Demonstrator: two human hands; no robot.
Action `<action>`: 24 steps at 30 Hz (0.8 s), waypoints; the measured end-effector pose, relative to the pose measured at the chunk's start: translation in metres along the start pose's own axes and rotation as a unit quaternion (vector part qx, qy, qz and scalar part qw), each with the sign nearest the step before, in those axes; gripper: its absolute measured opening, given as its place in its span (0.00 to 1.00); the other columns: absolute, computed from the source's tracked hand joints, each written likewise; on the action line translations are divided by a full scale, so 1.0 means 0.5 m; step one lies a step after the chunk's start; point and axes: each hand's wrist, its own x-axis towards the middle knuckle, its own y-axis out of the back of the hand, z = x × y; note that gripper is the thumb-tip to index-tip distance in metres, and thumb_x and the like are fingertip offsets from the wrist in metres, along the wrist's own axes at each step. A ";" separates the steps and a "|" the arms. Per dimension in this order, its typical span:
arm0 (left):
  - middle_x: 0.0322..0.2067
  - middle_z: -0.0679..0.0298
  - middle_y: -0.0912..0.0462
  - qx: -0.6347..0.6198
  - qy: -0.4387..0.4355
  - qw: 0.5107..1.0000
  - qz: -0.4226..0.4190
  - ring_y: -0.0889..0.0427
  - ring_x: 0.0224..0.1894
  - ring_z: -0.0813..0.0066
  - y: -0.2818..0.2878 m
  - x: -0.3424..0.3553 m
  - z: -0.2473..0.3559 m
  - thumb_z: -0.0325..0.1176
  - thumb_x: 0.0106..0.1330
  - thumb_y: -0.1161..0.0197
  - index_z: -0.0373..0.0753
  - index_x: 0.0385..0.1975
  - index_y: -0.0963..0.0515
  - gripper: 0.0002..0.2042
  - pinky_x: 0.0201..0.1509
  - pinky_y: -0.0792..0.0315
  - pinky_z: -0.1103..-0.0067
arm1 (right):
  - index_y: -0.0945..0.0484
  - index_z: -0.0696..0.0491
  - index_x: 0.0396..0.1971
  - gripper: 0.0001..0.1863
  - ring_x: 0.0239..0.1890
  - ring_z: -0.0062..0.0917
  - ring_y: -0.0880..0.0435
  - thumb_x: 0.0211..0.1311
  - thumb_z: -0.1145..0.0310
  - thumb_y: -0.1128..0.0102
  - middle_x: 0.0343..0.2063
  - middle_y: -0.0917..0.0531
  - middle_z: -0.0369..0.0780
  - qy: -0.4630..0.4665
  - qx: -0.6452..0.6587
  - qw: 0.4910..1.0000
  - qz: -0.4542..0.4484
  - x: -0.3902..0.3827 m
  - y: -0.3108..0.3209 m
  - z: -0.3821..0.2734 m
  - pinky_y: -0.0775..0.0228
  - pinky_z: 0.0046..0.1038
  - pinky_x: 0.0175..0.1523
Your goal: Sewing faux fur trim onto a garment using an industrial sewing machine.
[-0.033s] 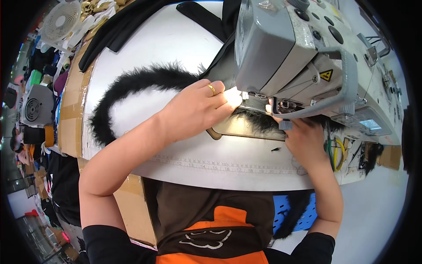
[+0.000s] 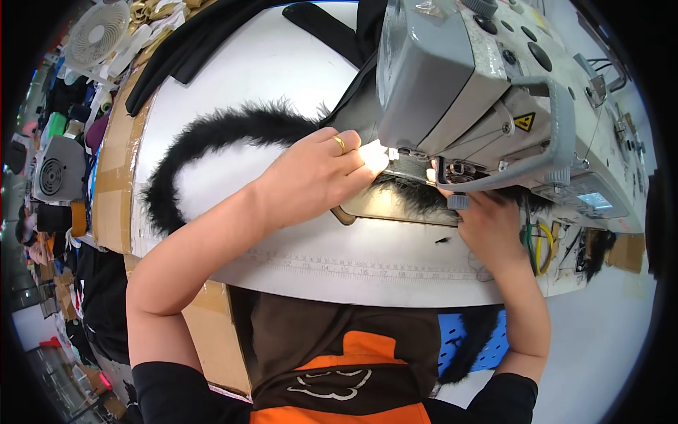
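Observation:
Under the lit needle area of a grey sewing machine [image 2: 431,85] lies black fabric [image 2: 409,167] edged with fluffy black feather trim [image 2: 233,126]. The trim loops out to the left over the white table. My left hand [image 2: 328,169], with a ring on one finger, is closed on the fabric just left of the needle area, its fingertips pinched together. My right hand [image 2: 491,222] is at the machine's right side, fingers curled in under the guard bar. Its fingertips show beside the fabric and trim; the rest of the fingers are partly hidden by machine parts.
A printed ruler strip [image 2: 346,268] runs along the white table's [image 2: 296,286] near edge. Yellow-and-green-handled scissors [image 2: 542,247] lie right of my right hand. Black cloth [image 2: 212,42] covers the far left edge. Cardboard [image 2: 116,177] borders the left side; a fan [image 2: 97,34] stands beyond.

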 end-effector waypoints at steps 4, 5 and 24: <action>0.35 0.72 0.17 -0.017 0.008 1.000 0.015 0.21 0.52 0.69 0.001 0.003 0.002 0.32 0.59 0.32 0.44 0.36 0.22 0.08 0.54 0.25 0.75 | 0.13 0.46 0.46 0.19 0.44 0.30 0.08 0.55 0.81 0.38 0.51 0.09 0.33 -0.025 0.023 0.999 0.001 0.000 -0.001 0.004 0.13 0.32 0.43; 0.35 0.72 0.17 -0.018 0.008 1.000 0.016 0.21 0.52 0.69 0.001 0.004 0.002 0.32 0.59 0.32 0.44 0.36 0.22 0.08 0.54 0.25 0.75 | 0.13 0.46 0.46 0.20 0.44 0.30 0.08 0.55 0.81 0.38 0.51 0.09 0.33 -0.019 0.023 0.999 0.017 0.000 -0.002 0.006 0.13 0.32 0.43; 0.48 0.70 0.18 -0.048 -0.001 0.999 0.011 0.21 0.56 0.68 0.006 0.006 -0.014 0.30 0.64 0.37 0.40 0.52 0.17 0.16 0.60 0.26 0.73 | 0.14 0.47 0.44 0.19 0.43 0.33 0.07 0.54 0.82 0.38 0.47 0.09 0.32 -0.048 0.030 0.998 -0.001 -0.003 -0.003 0.003 0.14 0.36 0.41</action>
